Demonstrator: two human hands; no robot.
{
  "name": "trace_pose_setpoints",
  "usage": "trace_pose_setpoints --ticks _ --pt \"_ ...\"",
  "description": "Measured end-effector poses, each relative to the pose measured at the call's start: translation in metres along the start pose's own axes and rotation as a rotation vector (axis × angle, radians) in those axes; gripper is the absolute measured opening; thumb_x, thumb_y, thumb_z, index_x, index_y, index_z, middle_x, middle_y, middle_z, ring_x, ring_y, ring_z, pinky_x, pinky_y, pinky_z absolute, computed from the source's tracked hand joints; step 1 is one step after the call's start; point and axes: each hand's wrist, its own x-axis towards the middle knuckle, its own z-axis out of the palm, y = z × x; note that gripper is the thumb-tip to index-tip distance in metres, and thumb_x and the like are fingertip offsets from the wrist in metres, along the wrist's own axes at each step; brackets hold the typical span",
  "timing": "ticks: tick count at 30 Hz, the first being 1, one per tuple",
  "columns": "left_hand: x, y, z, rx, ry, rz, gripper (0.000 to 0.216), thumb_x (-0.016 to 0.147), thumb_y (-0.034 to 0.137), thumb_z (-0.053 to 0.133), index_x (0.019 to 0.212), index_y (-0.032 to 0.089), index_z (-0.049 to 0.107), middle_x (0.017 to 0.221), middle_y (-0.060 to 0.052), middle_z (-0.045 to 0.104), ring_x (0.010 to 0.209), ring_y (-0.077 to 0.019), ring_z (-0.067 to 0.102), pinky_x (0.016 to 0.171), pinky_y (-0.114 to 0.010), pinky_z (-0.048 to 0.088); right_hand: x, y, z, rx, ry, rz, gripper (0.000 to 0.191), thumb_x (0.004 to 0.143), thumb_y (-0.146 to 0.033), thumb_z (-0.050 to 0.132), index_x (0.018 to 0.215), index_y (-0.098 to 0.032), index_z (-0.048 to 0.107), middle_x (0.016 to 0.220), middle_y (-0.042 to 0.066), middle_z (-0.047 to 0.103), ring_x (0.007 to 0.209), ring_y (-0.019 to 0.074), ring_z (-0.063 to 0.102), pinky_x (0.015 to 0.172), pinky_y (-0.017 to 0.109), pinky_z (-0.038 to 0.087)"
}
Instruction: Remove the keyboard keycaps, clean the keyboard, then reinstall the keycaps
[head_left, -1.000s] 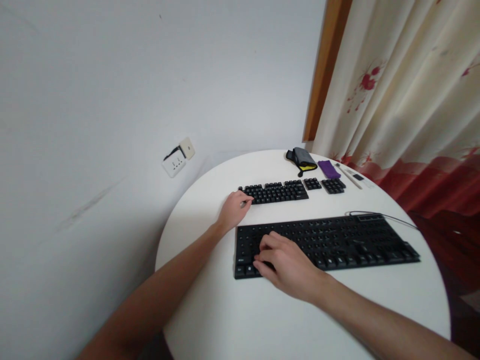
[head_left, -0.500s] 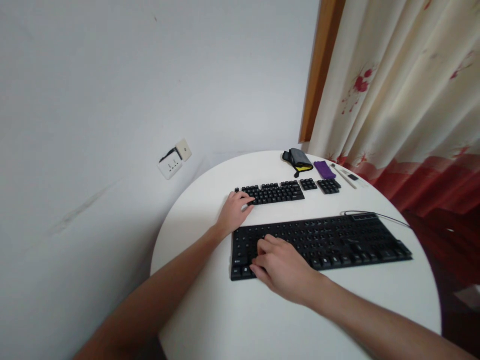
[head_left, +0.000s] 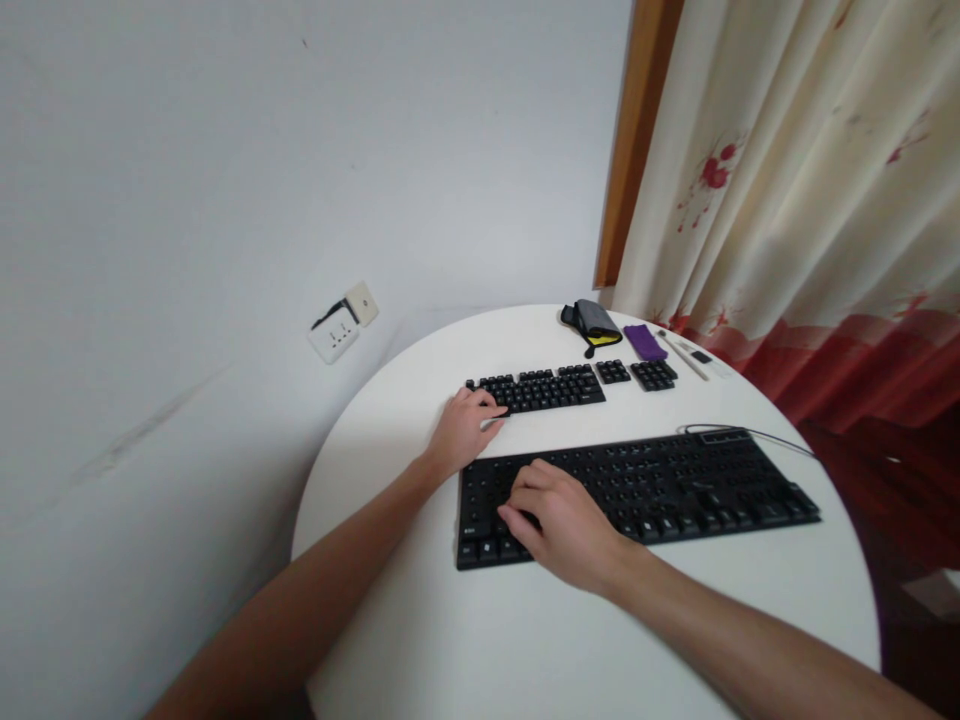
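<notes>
A black keyboard (head_left: 675, 490) lies across the round white table (head_left: 517, 640). My right hand (head_left: 562, 520) rests on its left end with the fingers curled down onto the keys; what is under them is hidden. Behind it, loose black keycaps (head_left: 555, 387) are laid out in rows. My left hand (head_left: 459, 432) sits at the left end of those rows, its fingertips pinched together against the nearest caps.
Two smaller keycap groups (head_left: 634, 373) lie right of the rows. A grey and yellow pouch (head_left: 592, 322), a purple cloth (head_left: 645, 342) and a thin white tool (head_left: 684, 355) sit at the table's back edge. The keyboard cable (head_left: 780, 437) trails right. Curtain (head_left: 787, 200) hangs right, wall socket (head_left: 334, 335) left.
The view has drifted slightly. My left hand has stayed at the left end of the keycap rows. My right hand has shifted a little up the keyboard's left end.
</notes>
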Motion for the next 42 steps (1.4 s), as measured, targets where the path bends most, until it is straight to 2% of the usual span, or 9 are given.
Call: trace_pose_setpoints --ticks 10,19,23,26,28,31,34,39,42 --pt "0.0 -0.004 0.0 -0.098 -0.011 -0.01 0.026 0.082 0.024 0.072 0.109 0.021 0.073 0.101 -0.006 0.068 0.096 -0.0232 0.056 0.09 -0.037 0.044 0.002 0.006 -0.007 0.099 0.117 0.035 0.023 0.095 -0.022 0.053 0.076 -0.018 0.064 0.081 0.004 0.063 0.083 0.0177 0.056 0.079 0.031 0.045" --pt "0.004 -0.007 0.008 -0.167 -0.031 -0.046 0.016 0.085 0.022 0.069 0.099 0.02 0.075 0.096 -0.005 0.069 0.093 -0.0217 0.059 0.089 -0.036 0.045 0.003 0.009 -0.01 0.103 0.134 0.046 0.023 0.094 -0.021 0.054 0.073 -0.019 0.063 0.08 0.004 0.063 0.082 0.0177 0.056 0.079 0.031 0.045" --pt "0.005 0.0 -0.003 -0.195 -0.013 -0.035 0.013 0.083 0.021 0.071 0.095 0.019 0.075 0.093 -0.006 0.07 0.092 -0.0219 0.06 0.088 -0.036 0.045 0.005 0.016 -0.012 0.113 0.16 0.084 0.022 0.094 -0.02 0.054 0.074 -0.019 0.064 0.08 0.003 0.063 0.083 0.0184 0.057 0.079 0.032 0.046" --pt "0.001 0.016 -0.018 -0.258 -0.009 -0.009 0.013 0.083 0.023 0.071 0.095 0.019 0.074 0.094 -0.005 0.07 0.091 -0.0212 0.061 0.087 -0.035 0.045 0.007 0.024 -0.017 0.145 0.227 0.132 0.011 0.091 -0.016 0.057 0.088 -0.02 0.067 0.09 0.004 0.065 0.09 0.0192 0.058 0.084 0.033 0.046" --pt "-0.004 0.03 -0.029 -0.34 -0.024 -0.003 0.011 0.083 0.024 0.071 0.093 0.02 0.074 0.093 -0.005 0.071 0.091 -0.0202 0.061 0.085 -0.033 0.045 0.008 0.028 -0.02 0.166 0.272 0.162 0.014 0.088 -0.015 0.061 0.1 -0.021 0.066 0.099 0.005 0.065 0.094 0.0195 0.058 0.087 0.033 0.046" --pt "-0.01 0.051 -0.04 -0.506 -0.133 -0.012 0.012 0.082 0.025 0.072 0.093 0.021 0.075 0.09 -0.003 0.071 0.083 -0.0175 0.062 0.077 -0.028 0.046 0.009 0.031 -0.023 0.195 0.278 0.181 0.022 0.086 -0.017 0.066 0.108 -0.021 0.065 0.101 0.005 0.064 0.093 0.0191 0.059 0.085 0.033 0.047" --pt "-0.014 0.062 -0.044 -0.638 -0.228 -0.064 0.015 0.081 0.027 0.073 0.093 0.019 0.076 0.089 -0.004 0.071 0.079 -0.0162 0.061 0.072 -0.026 0.046 0.009 0.031 -0.023 0.226 0.231 0.178 0.015 0.086 -0.018 0.067 0.101 -0.021 0.067 0.094 0.004 0.065 0.087 0.0182 0.061 0.082 0.031 0.048" --pt "-0.015 0.062 -0.042 -0.717 -0.319 -0.183 0.02 0.077 0.032 0.075 0.088 0.016 0.076 0.075 -0.002 0.066 0.064 -0.0123 0.054 0.057 -0.023 0.039 0.007 0.032 -0.021 0.273 0.201 0.174 0.007 0.084 -0.014 0.069 0.089 -0.02 0.07 0.087 0.003 0.067 0.08 0.0165 0.062 0.076 0.029 0.048" --pt "-0.015 0.061 -0.04 -0.808 -0.38 -0.211 0.021 0.077 0.032 0.075 0.088 0.015 0.076 0.077 -0.002 0.068 0.065 -0.0123 0.056 0.058 -0.022 0.041 0.006 0.033 -0.022 0.275 0.185 0.184 0.007 0.082 -0.015 0.071 0.086 -0.02 0.07 0.082 0.002 0.068 0.077 0.0164 0.062 0.073 0.028 0.047"
